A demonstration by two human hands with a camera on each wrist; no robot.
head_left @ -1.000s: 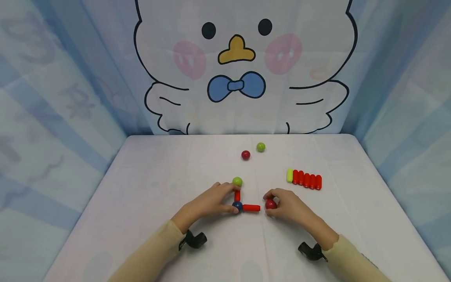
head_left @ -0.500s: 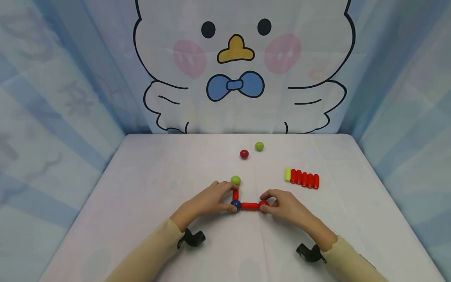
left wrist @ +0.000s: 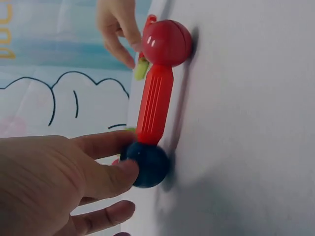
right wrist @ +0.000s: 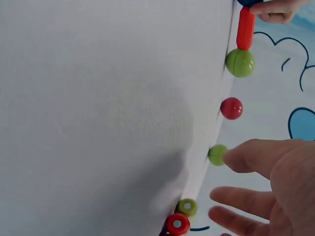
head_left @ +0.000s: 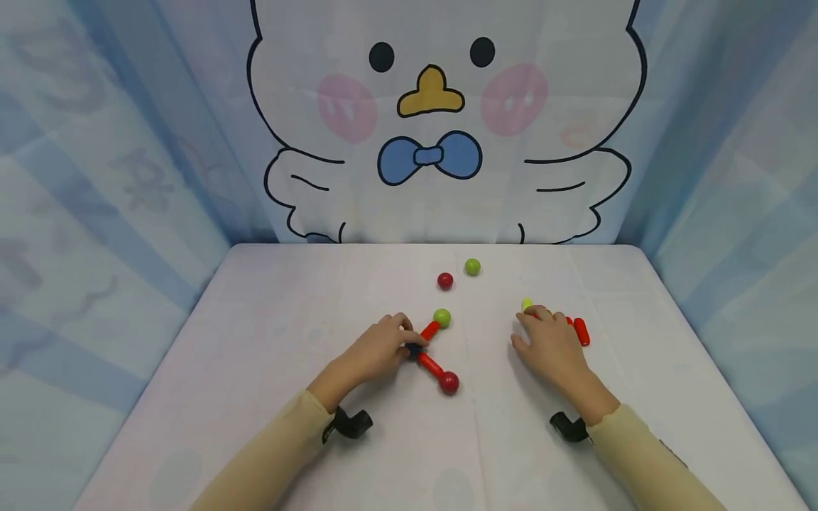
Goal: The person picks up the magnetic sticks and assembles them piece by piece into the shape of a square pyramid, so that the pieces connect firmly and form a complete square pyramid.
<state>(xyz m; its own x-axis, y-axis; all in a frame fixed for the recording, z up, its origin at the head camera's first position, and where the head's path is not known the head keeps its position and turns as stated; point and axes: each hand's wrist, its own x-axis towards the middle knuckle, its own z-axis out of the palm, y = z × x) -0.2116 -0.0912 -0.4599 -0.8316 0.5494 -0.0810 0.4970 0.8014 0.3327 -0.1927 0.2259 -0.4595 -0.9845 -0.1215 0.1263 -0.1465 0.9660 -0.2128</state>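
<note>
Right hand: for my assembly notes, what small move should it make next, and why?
Probably pinch a loose red rod: the right hand is near, seemingly empty, the left hand pinches the dark blue ball, and the joined red ball and joined green ball carry one attached rod each.

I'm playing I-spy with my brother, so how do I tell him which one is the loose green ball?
Find the big cartoon, then the white table below it. Near the far edge lie a red ball and, behind and right of it, your green ball. The other green ball is stuck on a red stick; yours is joined to nothing.
</note>
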